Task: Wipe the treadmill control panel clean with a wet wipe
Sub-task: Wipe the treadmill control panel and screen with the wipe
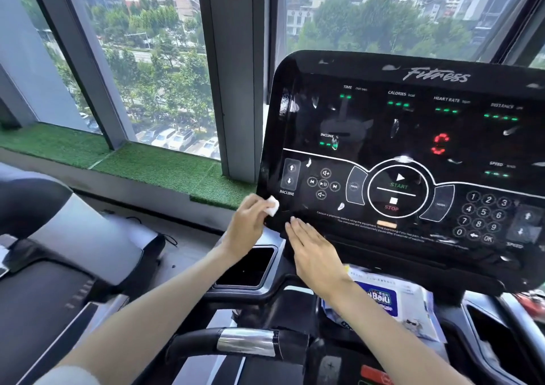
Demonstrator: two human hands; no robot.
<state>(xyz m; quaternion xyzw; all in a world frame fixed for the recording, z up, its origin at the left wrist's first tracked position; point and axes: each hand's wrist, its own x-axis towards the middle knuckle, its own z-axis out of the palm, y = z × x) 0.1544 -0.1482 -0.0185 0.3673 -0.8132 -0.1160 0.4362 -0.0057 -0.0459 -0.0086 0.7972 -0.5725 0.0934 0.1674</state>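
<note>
So the left hand (247, 222) was pinching a small folded wet wipe (272, 206) right at the lower-left corner of the control panel (383, 136), just under the INCLINE arrows; the right hand (314, 252) was flat, fingers straight, fingertips at the panel's bottom edge. The wipes pack (383, 299) sat on the shelf below the console.

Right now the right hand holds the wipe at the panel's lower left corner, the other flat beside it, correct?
No: in the head view the left hand holds the wipe at the lower left corner of the panel; the right hand lies flat beside it.
</note>
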